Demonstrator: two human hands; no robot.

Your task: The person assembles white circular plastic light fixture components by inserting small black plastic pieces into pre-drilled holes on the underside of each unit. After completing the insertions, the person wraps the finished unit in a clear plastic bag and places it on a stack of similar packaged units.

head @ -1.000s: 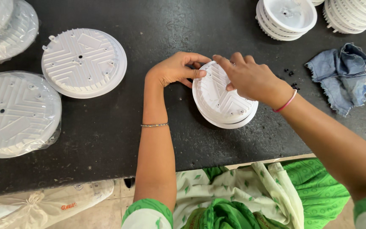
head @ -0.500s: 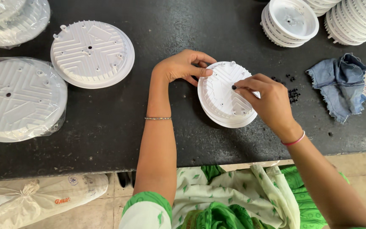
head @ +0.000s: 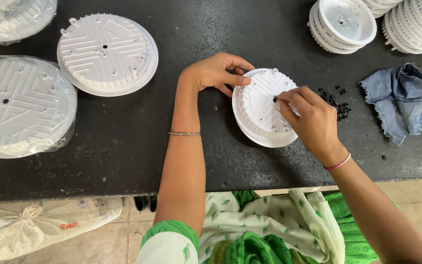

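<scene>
A small round white ribbed plastic disc [head: 260, 105] lies on the black table [head: 123, 146], stacked on another like it. My left hand [head: 216, 72] grips its left rim, thumb on top. My right hand [head: 308, 120] rests over the disc's right half, with thumb and forefinger pinched at the disc's centre on a small black piece [head: 275, 99]. A scatter of small black bits [head: 338, 105] lies just right of the disc.
Two larger white ribbed discs [head: 107, 54] lie at the left, one of them wrapped in clear plastic [head: 20, 112]. Stacks of small white discs [head: 343, 24] stand at the back right. A crumpled blue cloth [head: 396, 100] lies at the right. A white sack [head: 40, 225] sits on the floor.
My right hand has drawn back from reaching across the disc and now pinches at its centre. My left hand has stayed on the rim. The view has shifted slightly.
</scene>
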